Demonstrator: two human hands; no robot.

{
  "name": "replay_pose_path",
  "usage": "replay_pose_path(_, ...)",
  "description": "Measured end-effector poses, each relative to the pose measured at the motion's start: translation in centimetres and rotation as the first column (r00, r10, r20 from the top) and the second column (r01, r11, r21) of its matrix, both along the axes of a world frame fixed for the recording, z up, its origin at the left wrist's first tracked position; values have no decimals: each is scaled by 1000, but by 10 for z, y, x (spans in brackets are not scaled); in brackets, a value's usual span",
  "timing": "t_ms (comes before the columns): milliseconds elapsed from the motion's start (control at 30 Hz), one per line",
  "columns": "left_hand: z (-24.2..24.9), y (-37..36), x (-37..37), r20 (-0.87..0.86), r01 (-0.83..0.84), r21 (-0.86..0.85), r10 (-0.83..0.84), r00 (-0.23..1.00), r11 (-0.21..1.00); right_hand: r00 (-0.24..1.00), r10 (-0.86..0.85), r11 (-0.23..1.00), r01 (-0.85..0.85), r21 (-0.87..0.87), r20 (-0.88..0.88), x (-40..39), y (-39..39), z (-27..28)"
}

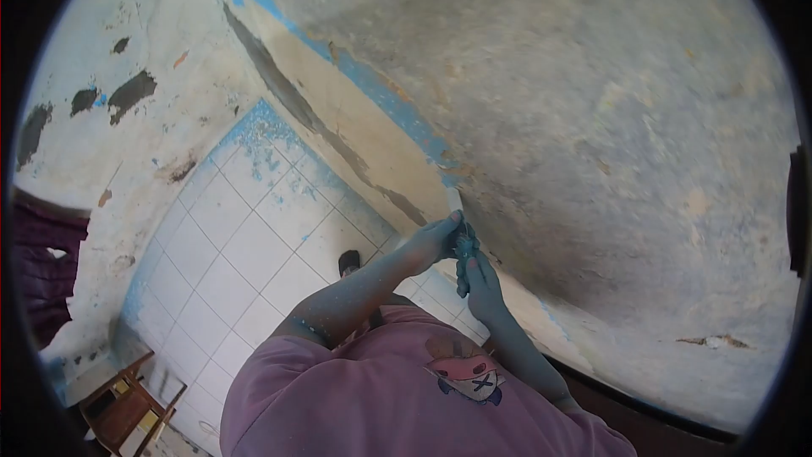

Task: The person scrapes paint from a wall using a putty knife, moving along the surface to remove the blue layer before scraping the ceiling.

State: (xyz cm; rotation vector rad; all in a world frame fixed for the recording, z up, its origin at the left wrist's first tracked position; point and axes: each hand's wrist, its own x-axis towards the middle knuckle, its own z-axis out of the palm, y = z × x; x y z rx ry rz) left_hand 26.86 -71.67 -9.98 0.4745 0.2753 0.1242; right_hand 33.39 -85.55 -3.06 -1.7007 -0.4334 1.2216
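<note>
A scraper (pixel 455 199) with a pale flat blade touches the wall where a blue paint strip (pixel 381 89) ends. My left hand (pixel 438 239) is closed on it just behind the blade, the thumb lying along it. Closer to my body, my right hand (pixel 480 281) has its fingers curled around the handle end. The fingers of both hands hide most of the handle. Bluish dust coats both hands and forearms. Around the blade the wall (pixel 575 101) is bare, grey and rough above the strip, with cream paint below it.
White floor tiles (pixel 254 245) scattered with blue flakes lie to the left, with my shoe (pixel 348 262) on them. A wooden chair (pixel 123 415) stands at the lower left, below a dark purple cloth (pixel 46 262). The left wall (pixel 169 25) has several dark patches.
</note>
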Motion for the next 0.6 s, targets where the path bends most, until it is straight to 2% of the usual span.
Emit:
replay_pose_path(33,2,0,-2,27,22,-113,-19,999,993,1000,7,1000,-7,-16,-4,-2,4,2)
replay_pose_path(100,6,6,-6,4,24,-171,-24,1000,985,927,-184,982,157,-108,-327,-6,16,11)
replay_pose_path(133,5,10,-6,18,46,-161,-44,999,986,909,-189,981,160,-108,-372,-8,22,18)
replay_pose_path(200,8,13,-6,35,71,-166,-66,997,984,918,-172,983,138,-118,-357,-5,28,19)
replay_pose_path(233,11,16,-6,62,74,-226,-62,996,971,927,-145,988,115,-105,-346,-5,32,19)
replay_pose_path(267,12,17,-7,89,78,-280,-54,995,957,956,-155,983,124,-134,-249,-8,40,19)
replay_pose_path(300,8,15,-6,91,76,-284,-52,994,956,957,-154,983,123,-137,-247,-13,41,14)
replay_pose_path(367,-3,12,-4,105,84,-290,-55,993,953,991,-123,992,121,-25,-62,-19,41,3)
replay_pose_path(500,6,4,-6,84,62,-350,-35,996,935,992,-128,991,128,-24,-10,-22,35,6)
replay_pose_path(600,12,0,5,29,20,-291,-13,1000,956,990,-138,990,139,-27,25,-6,39,20)
